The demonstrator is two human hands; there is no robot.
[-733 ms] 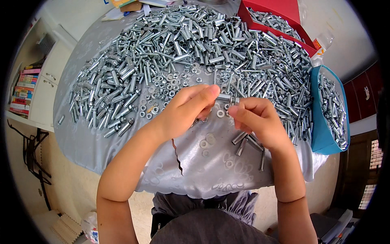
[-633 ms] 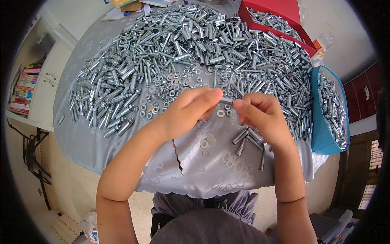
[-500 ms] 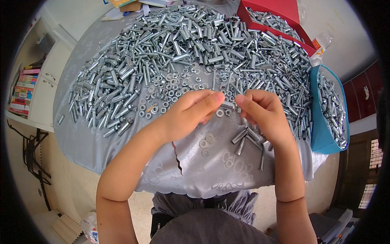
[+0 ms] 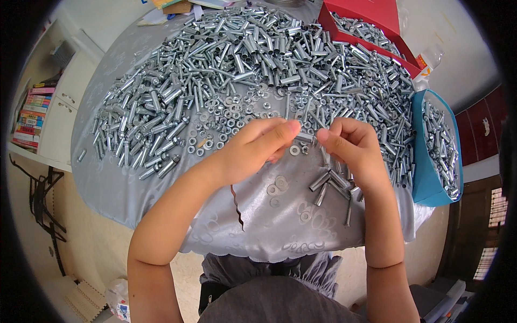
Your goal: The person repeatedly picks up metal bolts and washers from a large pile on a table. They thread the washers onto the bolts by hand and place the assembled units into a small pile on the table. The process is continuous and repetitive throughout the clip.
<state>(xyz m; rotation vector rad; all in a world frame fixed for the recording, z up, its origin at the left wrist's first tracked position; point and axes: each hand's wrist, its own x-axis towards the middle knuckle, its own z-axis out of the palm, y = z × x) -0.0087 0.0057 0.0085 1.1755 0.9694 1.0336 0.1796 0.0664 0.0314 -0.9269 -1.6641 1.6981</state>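
My left hand (image 4: pixel 257 148) is closed, thumb over bent fingers, on a shiny metal sleeve anchor (image 4: pixel 305 138) that sticks out to the right. Pinched close to the anchor's right end is my right hand (image 4: pixel 353 148); anything between its fingertips is too small to make out. Below the right hand lie several loose metal sleeves (image 4: pixel 321 194) and a long thin bolt (image 4: pixel 348 211). Flat washers (image 4: pixel 280 182) rest on the cloth between my forearms. Nuts and washers (image 4: pixel 230 116) are scattered just beyond my left hand.
A large heap of metal sleeves (image 4: pixel 258 48) covers the far table, with anchors (image 4: pixel 153 116) at the left. A red box (image 4: pixel 369 13) and a blue fabric bin (image 4: pixel 424 167), both holding hardware, stand at the right. The grey tablecloth (image 4: pixel 113 188) has a dark wavy tear (image 4: pixel 236 207).
My hands stay close together around the anchor, and more of its length shows between them. The whole view has shifted slightly.
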